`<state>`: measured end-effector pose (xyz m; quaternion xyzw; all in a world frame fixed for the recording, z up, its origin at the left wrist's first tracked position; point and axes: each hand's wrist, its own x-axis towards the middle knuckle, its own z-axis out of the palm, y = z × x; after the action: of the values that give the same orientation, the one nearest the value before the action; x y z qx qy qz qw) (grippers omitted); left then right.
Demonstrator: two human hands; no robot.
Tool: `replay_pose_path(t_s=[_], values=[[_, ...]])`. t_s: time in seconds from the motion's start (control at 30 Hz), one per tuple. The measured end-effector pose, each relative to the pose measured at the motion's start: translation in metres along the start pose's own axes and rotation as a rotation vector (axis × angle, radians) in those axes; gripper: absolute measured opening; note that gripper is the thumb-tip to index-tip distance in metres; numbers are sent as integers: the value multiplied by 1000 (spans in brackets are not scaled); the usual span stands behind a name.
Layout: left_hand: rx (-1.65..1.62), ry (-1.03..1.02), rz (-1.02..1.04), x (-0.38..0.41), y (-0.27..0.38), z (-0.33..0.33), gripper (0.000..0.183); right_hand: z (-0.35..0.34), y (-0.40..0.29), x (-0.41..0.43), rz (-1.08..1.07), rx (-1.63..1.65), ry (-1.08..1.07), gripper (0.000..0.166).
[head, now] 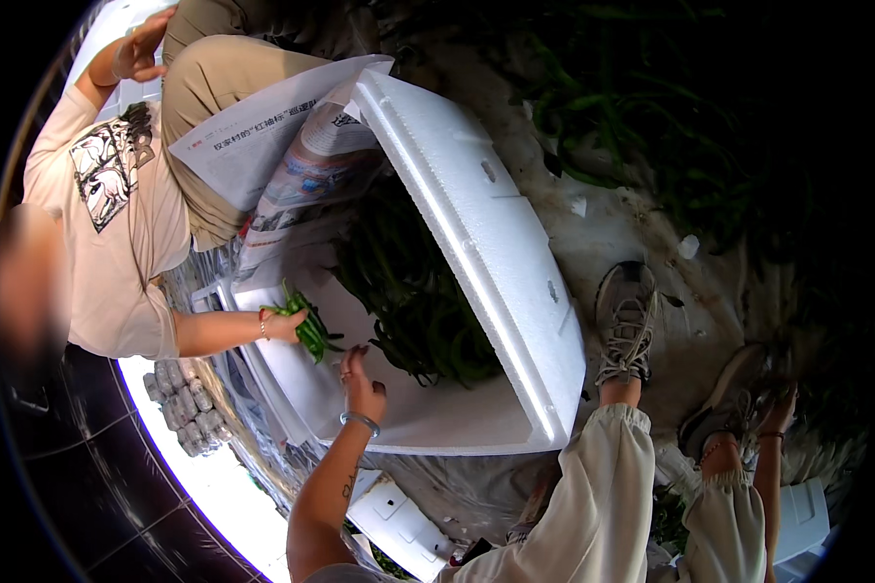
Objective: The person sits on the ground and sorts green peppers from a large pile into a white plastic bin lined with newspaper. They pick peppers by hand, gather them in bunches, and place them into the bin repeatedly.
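My left hand (363, 393), with a bangle at the wrist, is over the near part of a white foam box (474, 226). Its fingers are apart and hold nothing. Long green peppers (423, 306) lie inside the box. Just beyond my fingertips, a co-worker's hand (288, 326) grips a small bunch of green peppers (313, 331) over the box's left side. My right hand (779, 412) is low at the right, in shadow beside my shoe; its fingers and anything in them are unclear. Printed newspaper sheets (255, 146) stand up along the box's far left side.
The co-worker sits at the left, a knee (219, 73) against the newspaper. Heaped green peppers (612, 109) spread over the dark ground at upper right. My shoe (625, 321) stands beside the box. Another foam piece (401, 521) lies below; wrapped bundles (186, 408) are at lower left.
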<state>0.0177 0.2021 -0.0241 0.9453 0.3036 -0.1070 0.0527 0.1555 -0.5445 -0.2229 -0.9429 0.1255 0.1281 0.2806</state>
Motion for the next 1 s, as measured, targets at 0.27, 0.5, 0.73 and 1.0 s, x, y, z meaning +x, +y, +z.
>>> replay_pose_path(t_s=[0.27, 0.5, 0.73, 1.0], values=[[-1363, -241, 353, 7, 237, -48, 42, -65, -203, -6, 31, 758, 270, 24], [-1469, -1738, -303, -14, 459, -34, 63, -107, -278, 1, -814, 785, -141, 26], [-1701, -1358, -418, -16, 504, 37, 13, -73, -154, 21, -365, 183, 387, 38], [-1440, -1598, -261, -31, 512, 68, 31, -39, -17, 41, 731, 195, 182, 56]])
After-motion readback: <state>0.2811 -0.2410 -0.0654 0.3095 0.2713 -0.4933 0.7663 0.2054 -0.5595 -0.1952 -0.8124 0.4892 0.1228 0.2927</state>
